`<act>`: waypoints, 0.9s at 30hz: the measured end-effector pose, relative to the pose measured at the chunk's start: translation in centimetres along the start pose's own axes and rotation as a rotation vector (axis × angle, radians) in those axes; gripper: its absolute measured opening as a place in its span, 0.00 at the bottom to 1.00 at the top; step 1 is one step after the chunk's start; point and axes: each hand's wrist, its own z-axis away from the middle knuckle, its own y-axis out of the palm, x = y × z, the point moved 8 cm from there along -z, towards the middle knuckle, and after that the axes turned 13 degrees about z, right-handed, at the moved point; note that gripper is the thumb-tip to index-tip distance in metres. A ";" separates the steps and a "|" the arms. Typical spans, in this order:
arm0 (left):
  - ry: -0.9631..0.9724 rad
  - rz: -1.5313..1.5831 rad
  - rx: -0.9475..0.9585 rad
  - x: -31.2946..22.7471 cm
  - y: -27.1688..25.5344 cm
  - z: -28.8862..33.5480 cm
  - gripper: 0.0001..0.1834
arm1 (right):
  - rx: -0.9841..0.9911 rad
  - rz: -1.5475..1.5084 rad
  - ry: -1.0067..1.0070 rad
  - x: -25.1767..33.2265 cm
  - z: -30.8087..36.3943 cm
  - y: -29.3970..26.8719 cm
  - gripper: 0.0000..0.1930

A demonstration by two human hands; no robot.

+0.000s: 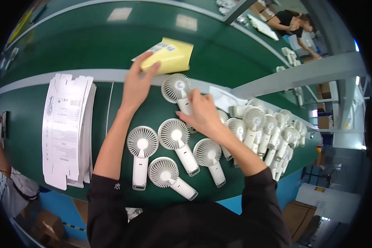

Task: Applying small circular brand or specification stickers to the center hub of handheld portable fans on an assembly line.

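Note:
My left hand (pixel 139 80) is closed on the near edge of a yellow package (pixel 171 58) with a white printed side, at the rail by the far green surface. The package's exact kind is unclear. My right hand (pixel 204 110) grips a white handheld fan (pixel 177 87) by its handle; the round, ribbed head points away from me. Several more such fans lie on the table just below my hands, among them one fan (pixel 142 142) nearest my left forearm and another fan (pixel 174 134) in the middle.
A stack of flat white printed cartons (pixel 64 132) lies at left. Many fans (pixel 273 128) crowd together at right, beside a white sheet (pixel 225 99). A grey metal post (pixel 285 78) slants across the right. One person (pixel 291 22) is at the far right, another person's arm (pixel 0 151) at left.

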 end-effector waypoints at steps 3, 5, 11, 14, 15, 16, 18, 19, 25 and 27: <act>0.099 0.112 -0.101 -3.3 -1.7 -0.4 0.20 | 0.001 -0.181 0.108 -2.1 -3.7 0.6 0.26; 0.124 0.164 -0.173 -5.0 -2.9 -0.6 0.16 | -0.037 -0.236 0.197 -4.0 -7.9 0.4 0.26; 0.362 0.002 -0.182 -9.5 -4.3 -0.2 0.15 | -0.356 -0.131 0.197 -7.3 -13.8 -4.0 0.23; 0.166 0.050 -0.029 -8.7 -4.4 -0.7 0.22 | -0.446 -0.067 0.024 -6.2 -8.1 -7.0 0.17; 0.118 0.066 0.043 -8.5 -3.9 -0.9 0.28 | -0.375 -0.174 0.017 -6.0 -5.4 -7.3 0.16; 0.068 0.079 0.114 -8.2 -3.4 -1.0 0.35 | -0.286 -0.130 0.124 -6.4 -2.7 -7.3 0.17; 0.066 0.023 0.053 -7.8 -2.9 -0.6 0.23 | -0.092 0.065 0.246 -6.4 3.3 -7.1 0.18; 0.100 -0.026 -0.045 -7.7 -2.7 -0.3 0.16 | -0.003 0.229 0.264 -6.3 5.6 -7.0 0.18; 0.169 -0.031 0.143 -7.3 1.0 0.8 0.17 | 0.021 0.288 0.216 -5.7 12.3 -4.8 0.20; 0.161 -0.068 0.196 -7.3 2.1 1.2 0.17 | 0.001 0.283 0.186 -5.8 12.3 -3.7 0.21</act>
